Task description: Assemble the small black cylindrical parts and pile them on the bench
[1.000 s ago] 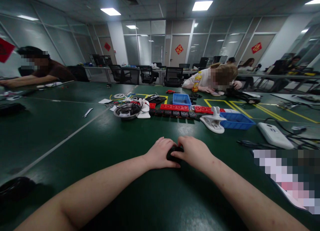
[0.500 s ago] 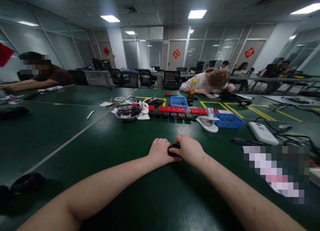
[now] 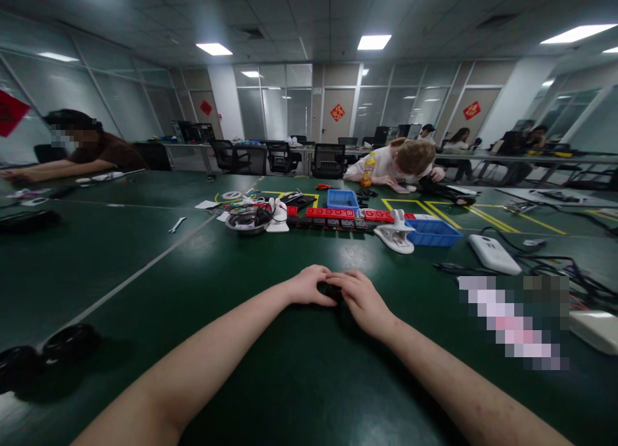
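Right hand (image 3: pixel 365 302) has shifted: its thumb no longer crosses the black object (image 3: pixel 329 290) — apparently a change of hold. Left hand (image 3: pixel 306 286) grips the object (partly hidden between both hands, over the green table (image 3: pixel 290 375)) — whether the right fingers grip, I cannot tell.

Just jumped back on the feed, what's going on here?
A person's left hand grips a small black object, with the right hand against it from the other side; their fingers largely hide it. Beyond, on the green table, stand a bowl of cables, a white clip stand and blue bins.
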Demonstrator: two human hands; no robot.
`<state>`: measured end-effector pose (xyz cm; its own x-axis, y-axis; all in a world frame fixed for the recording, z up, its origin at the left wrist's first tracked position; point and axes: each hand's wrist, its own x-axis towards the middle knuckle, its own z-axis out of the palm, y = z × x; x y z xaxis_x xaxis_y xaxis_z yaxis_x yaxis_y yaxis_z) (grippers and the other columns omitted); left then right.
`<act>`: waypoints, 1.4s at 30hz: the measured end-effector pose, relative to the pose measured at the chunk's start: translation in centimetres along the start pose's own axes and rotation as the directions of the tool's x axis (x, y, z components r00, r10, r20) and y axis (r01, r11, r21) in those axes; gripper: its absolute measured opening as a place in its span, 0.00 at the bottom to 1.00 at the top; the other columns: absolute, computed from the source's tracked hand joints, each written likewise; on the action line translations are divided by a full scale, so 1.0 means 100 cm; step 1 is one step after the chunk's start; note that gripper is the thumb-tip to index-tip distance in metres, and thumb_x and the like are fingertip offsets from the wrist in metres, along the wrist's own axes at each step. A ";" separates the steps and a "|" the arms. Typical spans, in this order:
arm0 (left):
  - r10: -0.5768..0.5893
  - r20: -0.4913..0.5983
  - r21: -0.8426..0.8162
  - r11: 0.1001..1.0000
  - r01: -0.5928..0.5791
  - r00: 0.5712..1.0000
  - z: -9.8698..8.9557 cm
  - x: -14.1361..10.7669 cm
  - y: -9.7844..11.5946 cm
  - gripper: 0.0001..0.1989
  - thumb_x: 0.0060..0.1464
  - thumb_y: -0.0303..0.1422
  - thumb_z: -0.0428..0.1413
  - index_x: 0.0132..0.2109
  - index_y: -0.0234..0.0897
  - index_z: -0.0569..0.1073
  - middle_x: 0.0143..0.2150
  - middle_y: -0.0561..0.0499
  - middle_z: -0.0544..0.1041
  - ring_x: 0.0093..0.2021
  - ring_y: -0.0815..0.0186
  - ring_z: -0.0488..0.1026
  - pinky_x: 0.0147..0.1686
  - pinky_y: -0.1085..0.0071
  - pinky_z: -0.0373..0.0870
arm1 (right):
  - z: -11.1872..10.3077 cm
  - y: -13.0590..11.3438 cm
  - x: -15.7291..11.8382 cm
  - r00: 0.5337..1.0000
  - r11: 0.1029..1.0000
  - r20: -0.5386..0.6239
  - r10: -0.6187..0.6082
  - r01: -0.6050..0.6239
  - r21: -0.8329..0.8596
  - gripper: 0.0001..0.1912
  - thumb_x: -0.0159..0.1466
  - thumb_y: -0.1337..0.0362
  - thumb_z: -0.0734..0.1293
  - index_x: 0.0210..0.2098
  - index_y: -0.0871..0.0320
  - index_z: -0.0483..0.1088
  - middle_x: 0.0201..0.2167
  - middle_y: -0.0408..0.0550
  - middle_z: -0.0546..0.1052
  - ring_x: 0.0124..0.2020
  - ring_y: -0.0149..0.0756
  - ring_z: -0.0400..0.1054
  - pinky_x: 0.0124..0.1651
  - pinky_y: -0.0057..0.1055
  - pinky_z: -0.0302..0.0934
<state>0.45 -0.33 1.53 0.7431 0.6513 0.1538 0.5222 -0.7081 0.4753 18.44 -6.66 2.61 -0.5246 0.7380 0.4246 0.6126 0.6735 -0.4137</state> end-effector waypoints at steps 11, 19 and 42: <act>-0.158 -0.203 -0.022 0.987 0.157 0.966 0.013 -0.006 0.014 0.40 0.29 0.51 0.64 0.50 0.39 0.63 0.44 0.48 0.70 0.45 0.55 0.67 0.46 0.60 0.62 | 0.021 0.015 -0.003 0.909 0.950 -0.289 0.301 -0.259 0.175 0.22 0.58 0.56 0.61 0.50 0.60 0.59 0.44 0.55 0.69 0.47 0.44 0.63 0.49 0.43 0.58; -0.248 -0.198 0.005 0.967 0.254 0.948 0.016 0.000 0.026 0.16 0.38 0.40 0.60 0.34 0.37 0.67 0.34 0.50 0.72 0.36 0.58 0.70 0.37 0.64 0.63 | 0.024 0.007 0.007 0.913 0.934 -0.203 0.355 -0.339 0.111 0.11 0.54 0.61 0.67 0.35 0.59 0.64 0.33 0.48 0.70 0.36 0.40 0.64 0.40 0.37 0.60; -0.094 -0.094 -0.132 0.988 0.081 0.991 0.011 -0.004 0.005 0.30 0.33 0.44 0.64 0.45 0.37 0.67 0.41 0.48 0.69 0.43 0.56 0.66 0.43 0.62 0.63 | 0.011 0.006 -0.001 0.997 0.984 -0.064 0.048 -0.036 0.175 0.19 0.64 0.60 0.55 0.53 0.56 0.62 0.50 0.51 0.65 0.52 0.42 0.57 0.54 0.41 0.52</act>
<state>0.92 -1.24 0.78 0.6481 0.7377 0.1891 0.5211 -0.6106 0.5964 18.18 -6.33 1.43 -0.4557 0.7650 0.4551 0.5183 0.6437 -0.5631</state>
